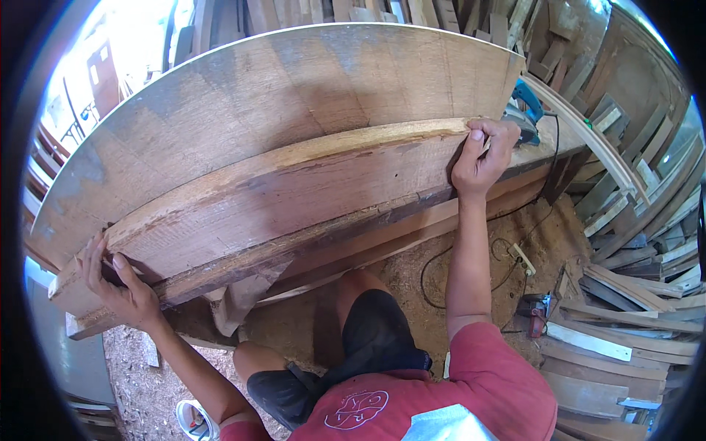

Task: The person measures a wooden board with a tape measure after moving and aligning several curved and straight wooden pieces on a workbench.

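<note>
A long wooden plank (323, 189) with a rough, pale far edge lies across the bench in front of me. Behind it spreads a large curved plywood panel (294, 81), its outer edge a wide arc. My left hand (121, 290) grips the plank's left end, fingers over the far edge and thumb toward me. At the other end, my right hand (485, 156) is closed on the far corner, fingers curled and thumb pressed near the tip. Beneath the plank runs a thick, dark-edged bench beam (294, 246).
A blue power tool (523, 114) rests on the bench just past my right hand. Black cable loops over the sawdust-covered floor to a power strip (523, 259). Another tool (535, 310) sits by stacked curved boards (625, 345) at right. A white bucket (193, 417) stands lower left.
</note>
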Available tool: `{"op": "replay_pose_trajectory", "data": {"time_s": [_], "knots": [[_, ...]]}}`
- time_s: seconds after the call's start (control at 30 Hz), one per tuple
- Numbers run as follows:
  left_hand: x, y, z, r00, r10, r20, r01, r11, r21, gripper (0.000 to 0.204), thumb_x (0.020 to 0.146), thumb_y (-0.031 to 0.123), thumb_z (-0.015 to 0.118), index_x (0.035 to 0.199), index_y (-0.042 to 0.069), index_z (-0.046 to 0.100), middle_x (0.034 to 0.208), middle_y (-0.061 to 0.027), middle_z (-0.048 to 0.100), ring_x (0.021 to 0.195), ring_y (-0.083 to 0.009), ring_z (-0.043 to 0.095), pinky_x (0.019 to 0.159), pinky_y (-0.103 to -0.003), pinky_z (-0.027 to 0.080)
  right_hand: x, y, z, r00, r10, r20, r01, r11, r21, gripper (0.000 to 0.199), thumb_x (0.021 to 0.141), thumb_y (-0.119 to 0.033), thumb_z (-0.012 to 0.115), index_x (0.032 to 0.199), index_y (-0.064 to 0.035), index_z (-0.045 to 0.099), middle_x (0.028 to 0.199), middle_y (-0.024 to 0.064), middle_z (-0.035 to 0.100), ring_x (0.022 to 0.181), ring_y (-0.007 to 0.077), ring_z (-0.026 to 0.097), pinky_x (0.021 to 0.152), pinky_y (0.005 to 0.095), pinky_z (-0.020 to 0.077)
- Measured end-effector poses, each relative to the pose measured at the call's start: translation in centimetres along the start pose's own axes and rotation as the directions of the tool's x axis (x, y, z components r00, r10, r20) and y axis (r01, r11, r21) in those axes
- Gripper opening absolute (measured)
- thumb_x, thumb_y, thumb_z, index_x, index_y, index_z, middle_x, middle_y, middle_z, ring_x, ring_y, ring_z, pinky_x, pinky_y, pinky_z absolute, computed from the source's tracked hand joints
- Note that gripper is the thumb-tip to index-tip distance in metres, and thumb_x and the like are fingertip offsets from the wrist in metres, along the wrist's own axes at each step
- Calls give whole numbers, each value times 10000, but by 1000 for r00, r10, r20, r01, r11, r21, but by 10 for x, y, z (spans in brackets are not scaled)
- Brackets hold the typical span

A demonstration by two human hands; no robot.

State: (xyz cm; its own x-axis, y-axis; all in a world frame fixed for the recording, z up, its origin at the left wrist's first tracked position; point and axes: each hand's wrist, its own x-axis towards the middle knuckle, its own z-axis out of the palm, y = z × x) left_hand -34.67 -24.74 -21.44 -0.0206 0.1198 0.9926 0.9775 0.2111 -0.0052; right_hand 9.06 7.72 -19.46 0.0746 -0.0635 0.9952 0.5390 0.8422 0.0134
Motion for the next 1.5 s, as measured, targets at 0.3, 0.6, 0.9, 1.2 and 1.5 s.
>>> {"op": "replay_pose_trajectory", "data": {"time_s": [0.3,0.6,0.9,1.2,1.5], "knots": [[-2,5,4,1000,-9,-16,8,1000,-21,270,1045,172,547,1294,69,543,1311,-124,655,1302,-319,550,1241,-550,231,-2,3,0,1000,0,-7,0,1000,12,55,901,-64,574,895,-44,625,846,120,612,865,301,512,811,417,405],[2,10,2,999,-36,-28,35,999,-28,273,1029,176,558,1271,50,572,1297,-137,638,1287,-326,551,1239,-560,241,1,-2,-1,1000,15,18,-15,1000,-16,58,894,-73,567,884,-46,617,851,126,603,850,306,507,796,423,398],[4,15,5,996,-72,-46,68,995,-66,275,993,159,551,1246,56,585,1255,-127,678,1270,-310,560,1237,-539,215,-3,-5,-4,997,6,82,-4,1000,-31,269,897,-229,646,1014,-28,781,883,119,603,914,279,526,859,393,449],[4,20,3,998,-46,43,43,997,62,528,1003,433,555,1349,35,577,1308,-159,602,1316,-332,488,1220,-556,237,8,-14,-13,975,88,205,-67,992,-108,512,936,-489,611,1013,-6,761,933,116,526,974,301,525,906,450,468],[38,23,-83,700,-303,647,238,953,189,761,729,621,811,1241,92,620,1250,-143,531,1282,-356,430,1080,-569,276,109,-66,-46,508,146,849,-110,988,-105,758,709,-721,783,1106,-92,637,968,112,626,988,315,627,1114,615,359]]}}
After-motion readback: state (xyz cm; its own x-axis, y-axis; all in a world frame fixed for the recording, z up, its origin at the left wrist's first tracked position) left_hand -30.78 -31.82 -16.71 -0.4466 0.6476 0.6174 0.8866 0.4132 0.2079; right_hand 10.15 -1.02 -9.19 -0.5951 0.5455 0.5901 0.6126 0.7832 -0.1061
